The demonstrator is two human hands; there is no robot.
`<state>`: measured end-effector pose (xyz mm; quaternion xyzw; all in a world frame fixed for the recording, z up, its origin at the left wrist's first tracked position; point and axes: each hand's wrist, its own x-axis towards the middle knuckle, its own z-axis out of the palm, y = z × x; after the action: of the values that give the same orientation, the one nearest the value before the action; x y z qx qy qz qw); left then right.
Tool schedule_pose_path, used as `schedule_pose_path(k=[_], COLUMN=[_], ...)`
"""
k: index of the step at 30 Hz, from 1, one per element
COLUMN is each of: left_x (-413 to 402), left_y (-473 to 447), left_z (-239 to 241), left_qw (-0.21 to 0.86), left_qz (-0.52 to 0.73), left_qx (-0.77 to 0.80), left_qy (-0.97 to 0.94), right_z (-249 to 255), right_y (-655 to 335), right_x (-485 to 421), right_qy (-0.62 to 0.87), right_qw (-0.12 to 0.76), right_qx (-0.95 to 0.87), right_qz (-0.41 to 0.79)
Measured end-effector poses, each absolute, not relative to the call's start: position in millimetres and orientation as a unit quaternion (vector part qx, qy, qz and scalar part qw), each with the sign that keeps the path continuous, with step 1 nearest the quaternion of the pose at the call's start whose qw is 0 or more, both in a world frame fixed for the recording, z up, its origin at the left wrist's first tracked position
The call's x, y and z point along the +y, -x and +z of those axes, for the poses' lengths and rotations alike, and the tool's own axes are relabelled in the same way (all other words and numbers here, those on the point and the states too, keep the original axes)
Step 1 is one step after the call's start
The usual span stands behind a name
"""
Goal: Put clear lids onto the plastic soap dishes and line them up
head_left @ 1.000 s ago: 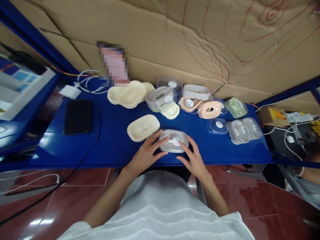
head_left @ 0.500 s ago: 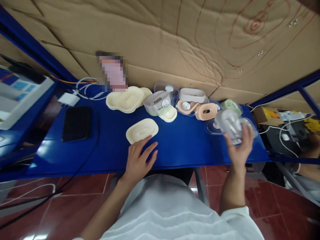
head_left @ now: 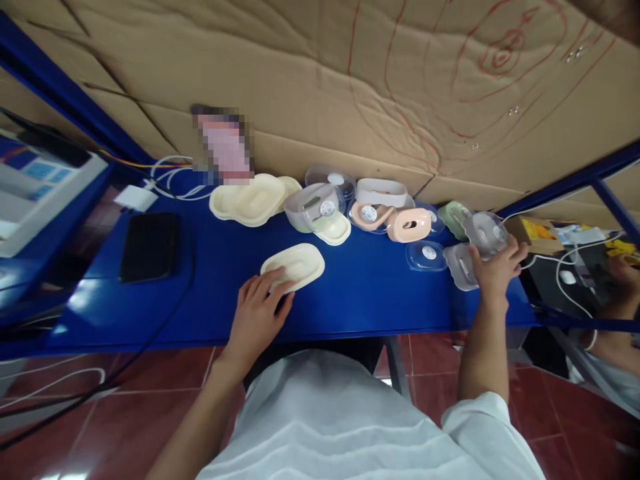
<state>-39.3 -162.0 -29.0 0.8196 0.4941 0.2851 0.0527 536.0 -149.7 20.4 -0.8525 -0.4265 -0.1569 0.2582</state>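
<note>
My left hand lies over the near left edge of a shallow cream oval dish, its fingers stretched out and touching the dish. At the right end of the table, my right hand has its fingers curled round the near edge of a clear plastic lid with a round label. Just left of that hand sits a grey translucent container with a wavy rim. Behind them is a green container. Another labelled clear lid lies flat to the left.
Along the back stand stacked cream dishes, a grey container under a clear lid, a white oval container and a peach container. A black device, white charger and cables occupy the left. A co-worker's arm shows far right.
My right hand has moved right, from the blurred grey container to the clear lid; the grey container now rests on the table. My left hand has come onto the cream dish, which has shifted right.
</note>
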Motion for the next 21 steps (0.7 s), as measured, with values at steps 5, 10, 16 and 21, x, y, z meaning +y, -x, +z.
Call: schedule_pose_path(k=[5, 10, 16, 21], left_x=[-160, -164, -166, -164], left_y=[29, 7, 1, 12], left_z=[-24, -19, -21, -22], left_qw=[0.096, 0.145, 0.17, 0.172], left_qz=[0.266, 0.244, 0.237, 0.237], left_qx=[0.439, 0.381, 0.361, 0.368], left_qy=[-0.853, -0.88, -0.886, -0.882], right_z=[15, -7, -23, -14], right_y=[-427, -308, -255, -255], right_x=[-163, -176, -190, -183], right_qy=[0.69, 0.597, 0.527, 0.493], right_qw=[0.304, 0.251, 0.202, 0.253], right_qx=[-0.642, -0.762, -0.822, -0.829], right_qz=[-0.141, 0.012, 0.079, 0.076])
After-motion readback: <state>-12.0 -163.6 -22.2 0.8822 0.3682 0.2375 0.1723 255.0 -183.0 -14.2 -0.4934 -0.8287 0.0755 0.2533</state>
